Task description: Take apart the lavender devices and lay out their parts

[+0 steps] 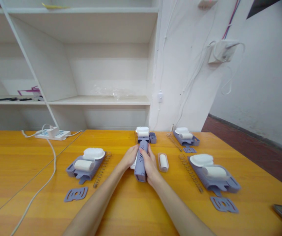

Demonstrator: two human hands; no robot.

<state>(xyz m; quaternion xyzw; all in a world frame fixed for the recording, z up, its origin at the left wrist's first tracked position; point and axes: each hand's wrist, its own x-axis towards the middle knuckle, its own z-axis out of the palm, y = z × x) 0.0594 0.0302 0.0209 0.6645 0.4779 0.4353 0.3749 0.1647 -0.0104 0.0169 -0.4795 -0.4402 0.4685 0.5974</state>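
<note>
Near the middle of the table, my left hand point(131, 156) and my right hand point(150, 163) are closed around a long grey-purple plastic housing point(141, 164) with rows of small holes along its top. My left hand grips its left side, and the fingertips are partly hidden behind it. My right hand wraps its right side, with the thumb on top. A white piece point(133, 165) shows beside the housing under my left hand. Just right of my right hand lies a clear case with a white roll point(163, 162). Beyond the housing stands a grey-purple part with white pieces point(143, 131).
Similar part sets lie at left point(85, 165), right point(213, 173) and back right point(186, 137). Coil springs point(102, 170) and flat slotted plates point(76, 194) lie beside them. A power strip point(53, 132) and its white cable point(54, 160) are at left. White shelving point(101, 100) stands behind.
</note>
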